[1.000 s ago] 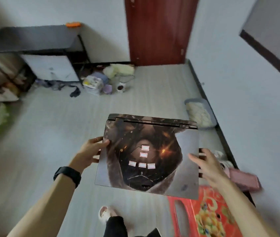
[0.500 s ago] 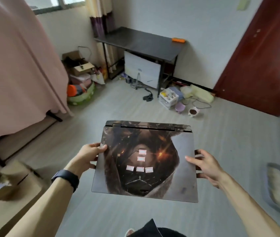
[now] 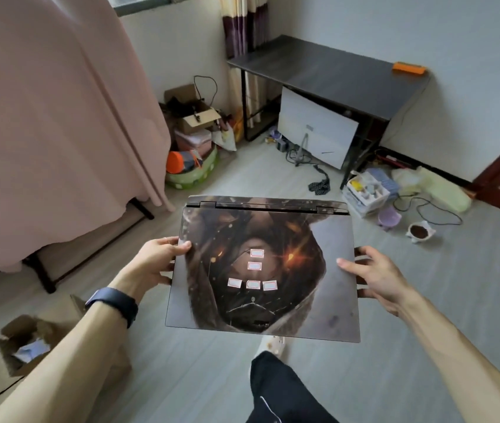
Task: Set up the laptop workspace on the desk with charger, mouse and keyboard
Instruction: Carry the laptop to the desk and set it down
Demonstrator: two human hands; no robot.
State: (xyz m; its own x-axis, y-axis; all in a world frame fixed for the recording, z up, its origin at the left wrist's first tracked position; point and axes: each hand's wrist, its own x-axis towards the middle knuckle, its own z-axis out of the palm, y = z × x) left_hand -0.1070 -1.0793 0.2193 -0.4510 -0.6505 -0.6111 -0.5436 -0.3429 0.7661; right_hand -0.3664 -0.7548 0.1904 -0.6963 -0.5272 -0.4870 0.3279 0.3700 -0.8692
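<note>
I carry a closed laptop (image 3: pixel 265 270) flat in front of me, its lid covered with a dark picture skin and several small white stickers. My left hand (image 3: pixel 154 261) grips its left edge, thumb on the lid and fingers underneath. My right hand (image 3: pixel 374 276) grips the right edge the same way. The dark desk (image 3: pixel 328 71) stands against the far wall ahead, with an orange object (image 3: pixel 409 68) at its back right corner. No charger, mouse or keyboard can be made out.
A white panel (image 3: pixel 316 129) leans under the desk among cables. Floor clutter lies near it: a plastic organiser (image 3: pixel 364 193), a purple cup (image 3: pixel 389 217), a small bowl (image 3: pixel 420 232). Boxes (image 3: pixel 195 117) stand left of the desk, a pink curtain (image 3: pixel 53 117) hangs left, a cardboard box (image 3: pixel 26 346) sits near left.
The view has swung left from the door and wall toward the desk, which is nearer now. Both hands keep the same grip on the laptop.
</note>
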